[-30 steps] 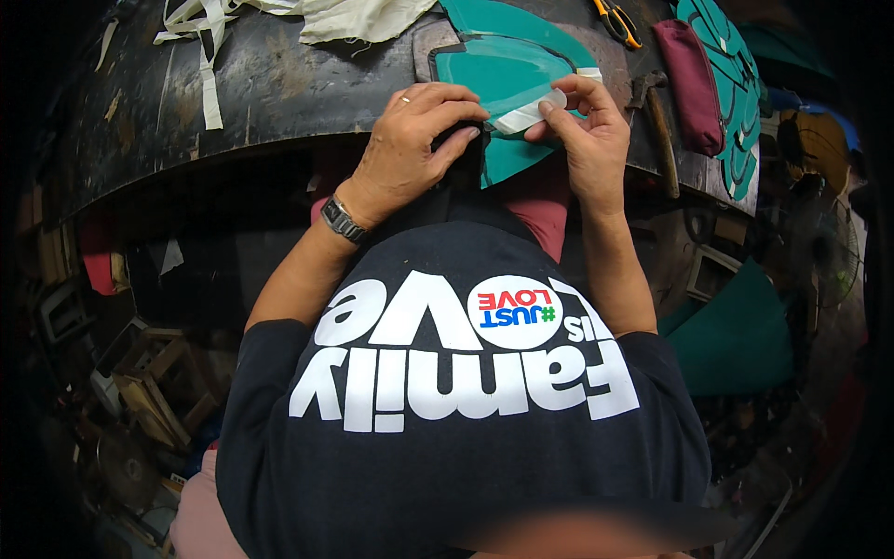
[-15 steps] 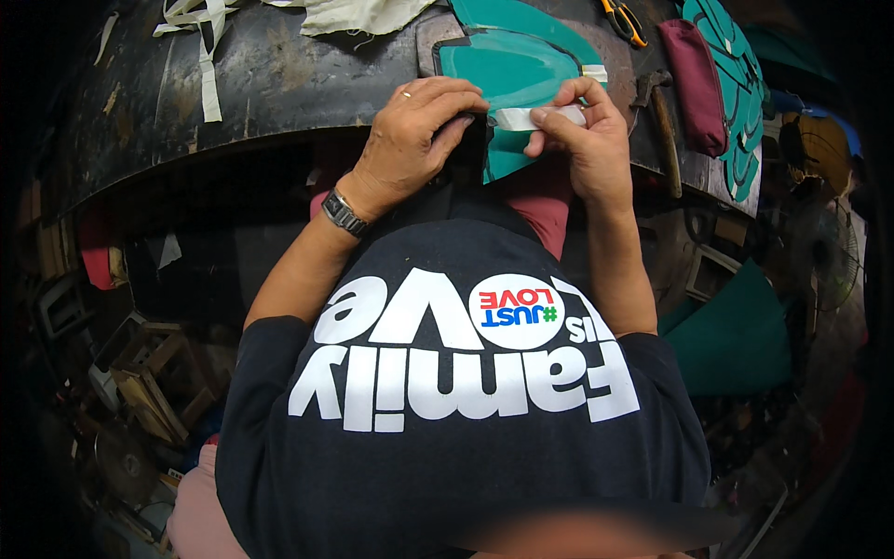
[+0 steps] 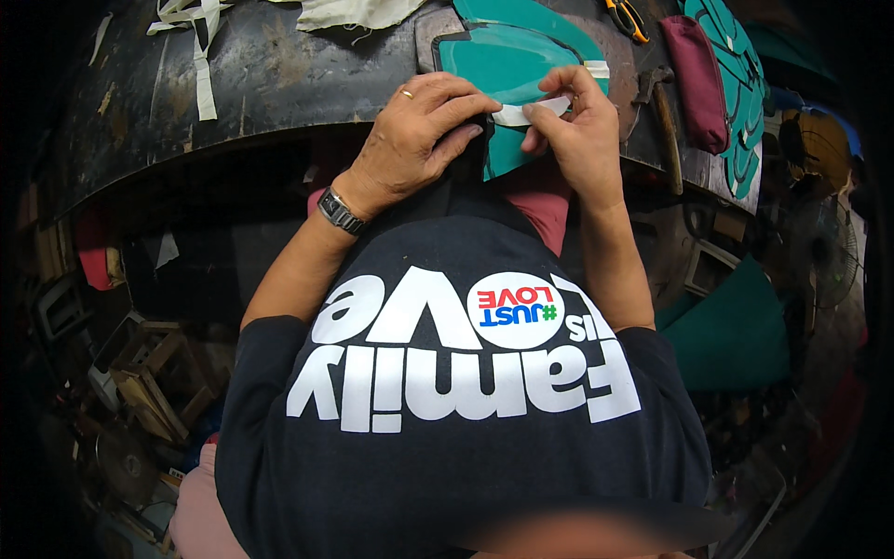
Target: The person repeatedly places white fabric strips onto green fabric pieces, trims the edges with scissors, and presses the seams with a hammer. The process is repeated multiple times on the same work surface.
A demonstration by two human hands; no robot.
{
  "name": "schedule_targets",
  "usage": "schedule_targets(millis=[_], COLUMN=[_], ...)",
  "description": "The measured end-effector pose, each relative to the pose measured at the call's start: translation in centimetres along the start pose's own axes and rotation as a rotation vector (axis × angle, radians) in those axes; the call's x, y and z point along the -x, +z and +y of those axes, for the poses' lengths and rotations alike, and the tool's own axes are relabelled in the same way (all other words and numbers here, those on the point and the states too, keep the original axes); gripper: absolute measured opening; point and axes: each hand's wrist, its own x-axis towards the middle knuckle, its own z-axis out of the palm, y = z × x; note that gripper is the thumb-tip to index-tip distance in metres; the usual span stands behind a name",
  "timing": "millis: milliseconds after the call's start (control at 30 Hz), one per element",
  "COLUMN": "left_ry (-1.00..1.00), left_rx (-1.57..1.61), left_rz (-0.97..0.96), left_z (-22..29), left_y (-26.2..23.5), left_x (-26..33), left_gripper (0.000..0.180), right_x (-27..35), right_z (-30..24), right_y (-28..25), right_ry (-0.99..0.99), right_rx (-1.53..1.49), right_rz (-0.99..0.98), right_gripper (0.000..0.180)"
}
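Observation:
A green piece of sheet material [image 3: 503,70] with dark edging lies at the table's front edge, its near corner hanging over. Across its near part runs a short white strip [image 3: 521,114], like tape or ribbon. My left hand [image 3: 400,135] is closed at the piece's left edge, its index fingertip on the strip's left end; the thumb is tucked lower, and the grip is partly hidden. Between thumb and fingers, my right hand [image 3: 591,140] pinches the strip's right end, which curls up a little. A second white tab [image 3: 596,71] sits on the piece's right edge.
Right of the work lie a hammer [image 3: 663,121], orange-handled scissors [image 3: 629,19], a maroon pouch [image 3: 697,88] and several green cut pieces [image 3: 731,74]. Cream fabric [image 3: 358,11] and white strips [image 3: 203,65] rest on the dark table [image 3: 289,79]. A fan [image 3: 824,247] stands far right.
My left fingertips have shifted slightly right onto the strip's end. My right hand has moved a little left and up, and the strip's right end now curls upward.

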Motion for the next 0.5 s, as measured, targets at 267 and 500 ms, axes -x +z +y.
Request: schedule_targets(millis=[267, 500], left_ry=[0.067, 0.073], left_rx=[-0.173, -0.292], left_rz=[-0.105, -0.1], left_z=[-0.2, 0.5], left_y=[0.2, 0.2], left_x=[0.5, 0.7], left_gripper=[0.041, 0.043], right_x=[-0.4, -0.6], right_z=[-0.1, 0.3], right_y=[-0.1, -1.7], right_ry=[-0.009, -0.112], right_rx=[0.01, -0.021], right_rz=[-0.019, 0.016], right_gripper=[0.026, 0.028])
